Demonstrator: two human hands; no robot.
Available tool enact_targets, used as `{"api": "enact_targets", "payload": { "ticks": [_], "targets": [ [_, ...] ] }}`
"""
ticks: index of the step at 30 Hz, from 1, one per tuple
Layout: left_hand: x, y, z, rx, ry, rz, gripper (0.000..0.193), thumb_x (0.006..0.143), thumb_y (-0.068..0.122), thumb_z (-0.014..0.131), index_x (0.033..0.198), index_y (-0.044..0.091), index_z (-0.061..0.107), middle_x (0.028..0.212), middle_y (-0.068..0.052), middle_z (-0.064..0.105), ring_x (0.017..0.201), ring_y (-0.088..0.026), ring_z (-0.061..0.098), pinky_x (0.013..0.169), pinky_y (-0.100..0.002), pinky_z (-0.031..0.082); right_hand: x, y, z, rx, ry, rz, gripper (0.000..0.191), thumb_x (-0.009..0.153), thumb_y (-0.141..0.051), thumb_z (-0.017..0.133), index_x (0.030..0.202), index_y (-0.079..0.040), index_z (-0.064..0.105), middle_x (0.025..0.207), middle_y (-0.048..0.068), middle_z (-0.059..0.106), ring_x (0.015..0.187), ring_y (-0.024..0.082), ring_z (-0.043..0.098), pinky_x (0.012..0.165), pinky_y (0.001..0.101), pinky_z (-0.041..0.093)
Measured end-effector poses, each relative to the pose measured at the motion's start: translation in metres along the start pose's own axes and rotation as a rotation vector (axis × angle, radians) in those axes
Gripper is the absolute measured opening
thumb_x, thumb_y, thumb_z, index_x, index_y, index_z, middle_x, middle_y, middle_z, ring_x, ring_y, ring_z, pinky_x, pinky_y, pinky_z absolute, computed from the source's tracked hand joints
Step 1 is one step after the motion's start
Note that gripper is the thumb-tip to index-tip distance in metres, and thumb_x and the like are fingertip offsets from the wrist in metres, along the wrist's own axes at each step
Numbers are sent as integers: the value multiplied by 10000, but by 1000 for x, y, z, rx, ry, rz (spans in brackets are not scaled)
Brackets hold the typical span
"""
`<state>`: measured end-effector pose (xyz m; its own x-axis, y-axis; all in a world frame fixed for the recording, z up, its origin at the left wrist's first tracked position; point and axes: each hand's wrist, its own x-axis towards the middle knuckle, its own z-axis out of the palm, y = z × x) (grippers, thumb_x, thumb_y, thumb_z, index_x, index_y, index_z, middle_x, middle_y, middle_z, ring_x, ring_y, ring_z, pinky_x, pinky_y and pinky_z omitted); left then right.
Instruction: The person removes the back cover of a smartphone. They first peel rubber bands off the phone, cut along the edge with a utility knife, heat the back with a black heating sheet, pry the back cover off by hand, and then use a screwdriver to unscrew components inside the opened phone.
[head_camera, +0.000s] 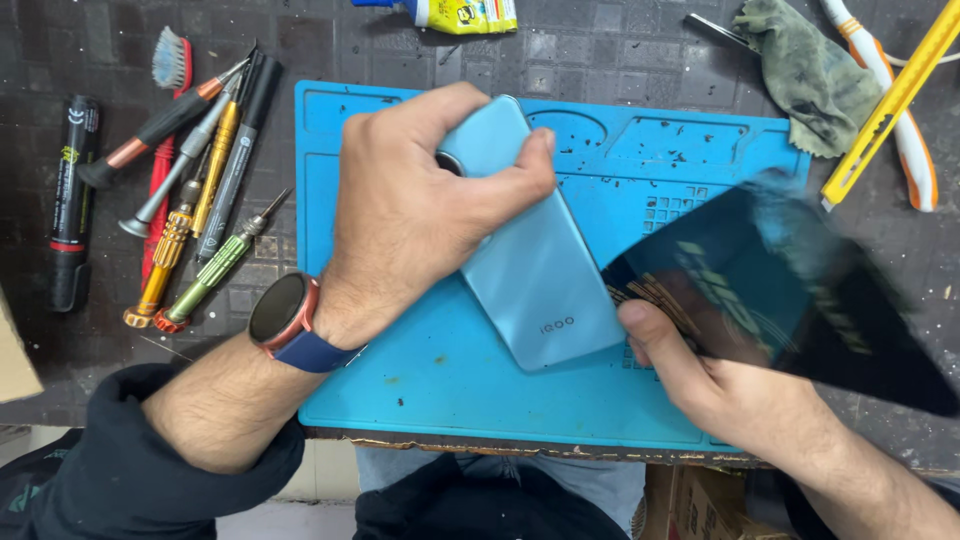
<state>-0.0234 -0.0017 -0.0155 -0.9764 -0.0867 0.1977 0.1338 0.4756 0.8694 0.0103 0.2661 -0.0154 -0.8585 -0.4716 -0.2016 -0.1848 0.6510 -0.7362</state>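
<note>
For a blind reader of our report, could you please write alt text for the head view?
A left hand grips a light blue phone, back up, over a blue mat, while the right hand holds a blurred dark sheet beside it. Screwdrivers and a brush lie left of the mat.

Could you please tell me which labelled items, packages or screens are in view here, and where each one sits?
Glue tube: top edge, yellow with blue cap end.
Black cylinder: far left, red band, printed label.
Light blue phone: back up on the blue mat, left hand gripping it.
Dark printed sheet: right, blurred, in the right hand.
</note>
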Motion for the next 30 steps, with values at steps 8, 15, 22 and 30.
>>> {"api": "enact_targets", "payload": {
  "ticks": [8,15,22,30],
  "targets": [
    [1,1,0,64,-51,12,321,942,321,789,815,46,686,643,-36,667,550,-84,645,481,-287,463,5,0,4,-1,72,-91,193,968,-236,653,965,-45,679,743,6,655,673,138,640,584,333,503],
    [-2,1,3,140,-19,55,316,923,344,793,820,65,689,632,-52,650,507,-152,609,478,-315,445,5,1,15,111,136,-88,182,1029,-177,625,896,-56,650,737,-8,607,681,131,584,608,315,465],
    [-1,0,3,124,-31,44,289,940,354,768,870,83,700,648,-39,659,515,-158,621,483,-323,452,6,1,20,74,209,-138,162,1047,-187,619,1027,-38,681,830,16,649,751,141,621,671,315,500],
    [0,0,4,153,-17,81,280,951,338,768,890,75,693,673,-51,658,533,-176,615,504,-331,453,6,-1,21,56,207,-110,195,1042,-211,622,1086,-38,700,878,41,707,789,158,689,679,322,543]
  ]
}}
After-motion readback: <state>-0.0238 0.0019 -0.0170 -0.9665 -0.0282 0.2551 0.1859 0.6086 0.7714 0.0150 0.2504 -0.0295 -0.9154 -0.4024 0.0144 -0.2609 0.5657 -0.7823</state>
